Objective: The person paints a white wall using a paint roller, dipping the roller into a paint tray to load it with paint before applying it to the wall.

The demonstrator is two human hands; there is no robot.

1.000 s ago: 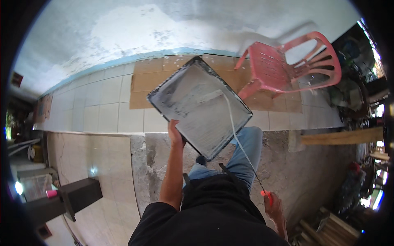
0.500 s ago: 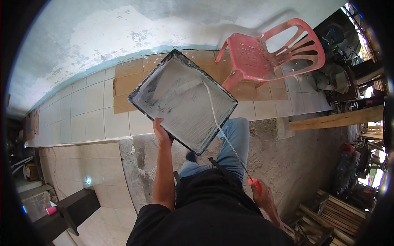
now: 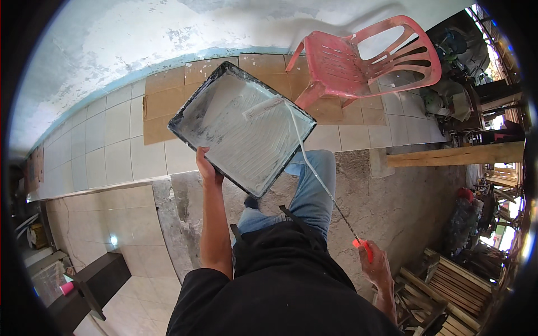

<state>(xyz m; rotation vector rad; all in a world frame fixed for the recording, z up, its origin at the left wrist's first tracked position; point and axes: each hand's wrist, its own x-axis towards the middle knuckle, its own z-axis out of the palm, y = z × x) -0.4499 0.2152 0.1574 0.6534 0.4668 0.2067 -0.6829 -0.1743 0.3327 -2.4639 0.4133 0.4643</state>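
My left hand grips the near left edge of a black-rimmed paint tray, thumb over the rim and fingers hidden beneath. Whitish paint coats the tray's ribbed inside. Out to the right, my right hand is closed round the red-orange handle of a paint roller. The roller's long, bent wire frame runs up and left across the tray's right edge. Its paint-covered roller head lies in the upper right part of the tray, hard to tell from the paint around it.
A red plastic chair stands beyond the tray, by the patchy wall. Flattened cardboard covers part of the tiled floor. A wooden beam juts in from the right, above slatted wood. At lower left is a dark bench.
The tray has shifted slightly left in view. My right hand has moved a little right and down, and the roller head now shows more clearly against the paint.
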